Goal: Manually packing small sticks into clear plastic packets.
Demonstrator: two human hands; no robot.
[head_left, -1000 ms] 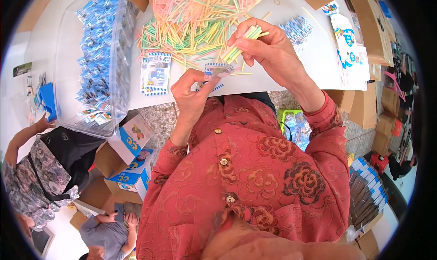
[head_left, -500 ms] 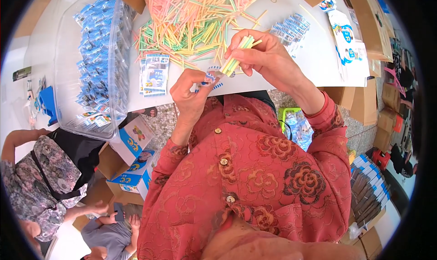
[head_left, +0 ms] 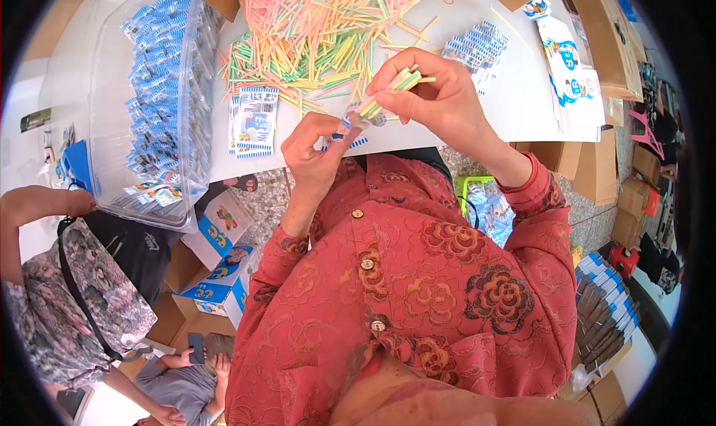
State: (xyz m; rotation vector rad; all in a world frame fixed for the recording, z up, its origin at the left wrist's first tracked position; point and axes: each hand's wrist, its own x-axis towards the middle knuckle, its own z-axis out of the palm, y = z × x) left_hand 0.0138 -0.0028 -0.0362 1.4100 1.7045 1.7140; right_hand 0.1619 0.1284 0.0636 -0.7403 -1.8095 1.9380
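My left hand (head_left: 309, 151) is closed, pinching a small blue-and-white packet (head_left: 345, 126) above the table's near edge. In my right hand (head_left: 444, 98) is a bundle of thin pastel sticks (head_left: 400, 85), yellow and green, gripped between thumb and fingers. The bundle tilts down to the left, and its lower ends are at the packet's mouth; how far they reach inside I cannot tell. Beyond my hands lies a loose pile of sticks (head_left: 313, 64), pink, green and yellow. A stack of flat packets (head_left: 253, 124) rests left of my left hand.
A clear plastic bin (head_left: 142, 213) with rows of blue-and-white packets stands at the left. More flat packets (head_left: 477, 45) and a white printed bag (head_left: 563, 57) lie to the right. Cardboard boxes (head_left: 604, 42) flank the table. A person in a floral top (head_left: 97, 292) is at the left.
My right hand has tipped the bundle of sticks lower, bringing its ends to the packet's mouth. My left hand stays nearly still. The person at the left has moved an arm toward the bin.
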